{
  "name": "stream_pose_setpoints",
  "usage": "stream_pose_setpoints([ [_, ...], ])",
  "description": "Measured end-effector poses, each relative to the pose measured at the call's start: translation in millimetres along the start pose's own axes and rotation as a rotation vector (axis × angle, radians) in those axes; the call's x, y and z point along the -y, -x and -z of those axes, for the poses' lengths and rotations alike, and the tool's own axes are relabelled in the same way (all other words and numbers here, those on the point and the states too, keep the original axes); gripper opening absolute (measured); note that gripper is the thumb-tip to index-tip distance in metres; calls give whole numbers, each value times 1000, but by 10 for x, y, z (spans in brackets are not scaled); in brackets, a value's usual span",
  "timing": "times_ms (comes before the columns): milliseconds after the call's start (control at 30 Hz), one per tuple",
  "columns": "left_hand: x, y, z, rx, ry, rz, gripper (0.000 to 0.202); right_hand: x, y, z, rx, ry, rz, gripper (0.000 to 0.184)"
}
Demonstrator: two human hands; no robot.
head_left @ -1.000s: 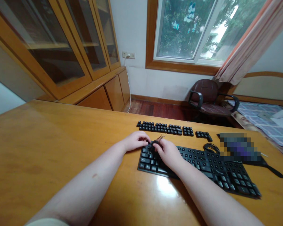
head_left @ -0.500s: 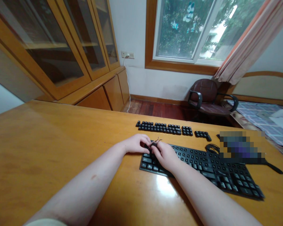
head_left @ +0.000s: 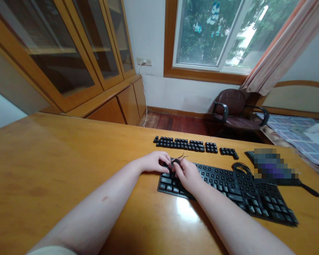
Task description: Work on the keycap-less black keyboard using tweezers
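A black keyboard (head_left: 234, 196) lies at a slant on the wooden desk. Its upper rows show bare switches, while keycaps sit on the lower rows and part of the number pad. Over its upper left corner, my right hand (head_left: 188, 173) is closed on a keycap puller (head_left: 177, 161), a small black tool whose thin wire prongs stick out beyond the fingers. My left hand (head_left: 155, 162) meets it from the left, fingers and thumb curled together at the keyboard's corner. Whatever is between those left fingertips is too small and dark to make out.
Removed black keycaps (head_left: 179, 143) stand in rows along the desk's far edge. A coiled black cable (head_left: 241, 168) lies behind the keyboard, beside a dark, pixelated object (head_left: 275, 171) with a strap. Beyond the desk (head_left: 55, 159) stand a chair (head_left: 232, 109) and a glass-door cabinet (head_left: 95, 81).
My right hand has turned slightly, and the puller's wire prongs have swung a little up and to the right. My left hand stays almost where it was.
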State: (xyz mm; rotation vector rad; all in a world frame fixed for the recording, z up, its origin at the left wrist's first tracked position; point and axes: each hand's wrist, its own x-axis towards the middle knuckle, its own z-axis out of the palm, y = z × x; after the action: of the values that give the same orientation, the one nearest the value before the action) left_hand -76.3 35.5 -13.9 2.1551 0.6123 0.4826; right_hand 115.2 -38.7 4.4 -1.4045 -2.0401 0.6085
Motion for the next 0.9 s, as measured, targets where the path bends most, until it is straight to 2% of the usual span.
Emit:
stream_pose_setpoints([
  [300, -30, 1, -17, -40, 3, -11, 22, 16, 20, 16, -36, -76, -32, 27],
  [500, -52, 7, 22, 26, -23, -14, 18, -38, 15, -2, -123, -262, -132, 32],
  [567, -52, 14, 38, 44, -21, -7, 21, -36, 2, 2, -126, -237, -139, 29],
  [733, -39, 32, 56, 65, 8, 89, 45, 23, -27, 37, -45, -91, -76, 26],
  [900, -61, 21, 68, 93, 31, 58, 33, 22, -49, 34, 1, -54, -59, 27],
])
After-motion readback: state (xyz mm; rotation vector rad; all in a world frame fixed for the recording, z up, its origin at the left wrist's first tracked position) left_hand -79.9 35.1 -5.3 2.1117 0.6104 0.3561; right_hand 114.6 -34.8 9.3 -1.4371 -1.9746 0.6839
